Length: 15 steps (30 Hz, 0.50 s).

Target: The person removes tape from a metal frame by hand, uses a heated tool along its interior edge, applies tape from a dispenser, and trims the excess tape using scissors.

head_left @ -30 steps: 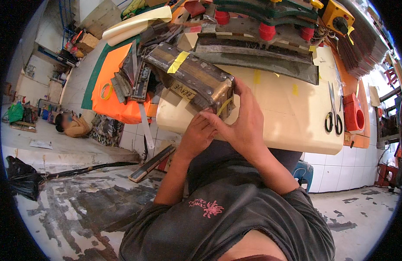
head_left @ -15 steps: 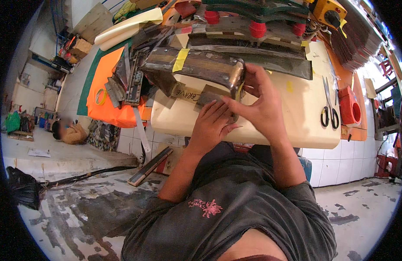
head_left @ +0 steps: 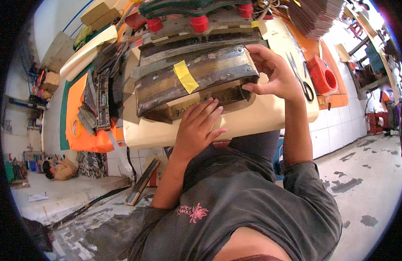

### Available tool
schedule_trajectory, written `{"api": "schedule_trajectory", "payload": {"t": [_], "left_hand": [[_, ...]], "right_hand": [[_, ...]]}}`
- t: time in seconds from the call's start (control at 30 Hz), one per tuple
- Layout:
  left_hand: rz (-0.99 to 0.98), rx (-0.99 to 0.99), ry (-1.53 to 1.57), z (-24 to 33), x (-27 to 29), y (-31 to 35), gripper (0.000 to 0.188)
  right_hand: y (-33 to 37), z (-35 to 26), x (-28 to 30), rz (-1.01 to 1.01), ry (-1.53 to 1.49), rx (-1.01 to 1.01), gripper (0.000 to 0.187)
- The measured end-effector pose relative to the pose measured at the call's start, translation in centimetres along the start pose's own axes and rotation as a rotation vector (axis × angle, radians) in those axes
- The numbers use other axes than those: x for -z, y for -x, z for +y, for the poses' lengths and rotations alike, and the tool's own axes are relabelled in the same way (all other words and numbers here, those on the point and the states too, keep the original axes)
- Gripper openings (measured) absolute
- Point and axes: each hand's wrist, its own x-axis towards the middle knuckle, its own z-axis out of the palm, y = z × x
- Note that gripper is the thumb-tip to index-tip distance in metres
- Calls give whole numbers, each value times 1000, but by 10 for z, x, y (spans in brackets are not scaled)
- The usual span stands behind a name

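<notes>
A long dark block [head_left: 216, 69] with metal strips and screws lies above the pale padded work surface [head_left: 153, 135]. A piece of yellow tape [head_left: 185, 77] crosses its top. My right hand [head_left: 277, 76] grips the block's right end, thumb on the near corner and the other fingers behind. On the block's near side is a lettered face, partly covered by my left hand [head_left: 195, 126]. That hand's fingers are stretched out against this face, with the thumb apart. Whether the block rests on the surface or is held up, I cannot tell.
Black-handled scissors [head_left: 306, 87] and a red ring-shaped thing [head_left: 325, 78] are at the right. Beyond the block stands a green frame with red feet [head_left: 198, 24]. Leftward are dark strips [head_left: 103, 102], a yellow tape roll [head_left: 77, 127] on orange sheet, and a seated person [head_left: 63, 169].
The block has turned so more of its top and near side show. My right hand still grips its right end; my left hand has moved from that end toward the middle. The view has shifted.
</notes>
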Motion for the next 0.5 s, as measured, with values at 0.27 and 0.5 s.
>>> {"api": "schedule_trajectory", "payload": {"t": [0.27,0.5], "left_hand": [[27,-72,-24,9,-9,-38,64],[-10,-70,-13,16,-32,-65,69]], "right_hand": [[3,7,22,-40,-106,-70,85],[6,15,20,-28,-63,-9,84]]}}
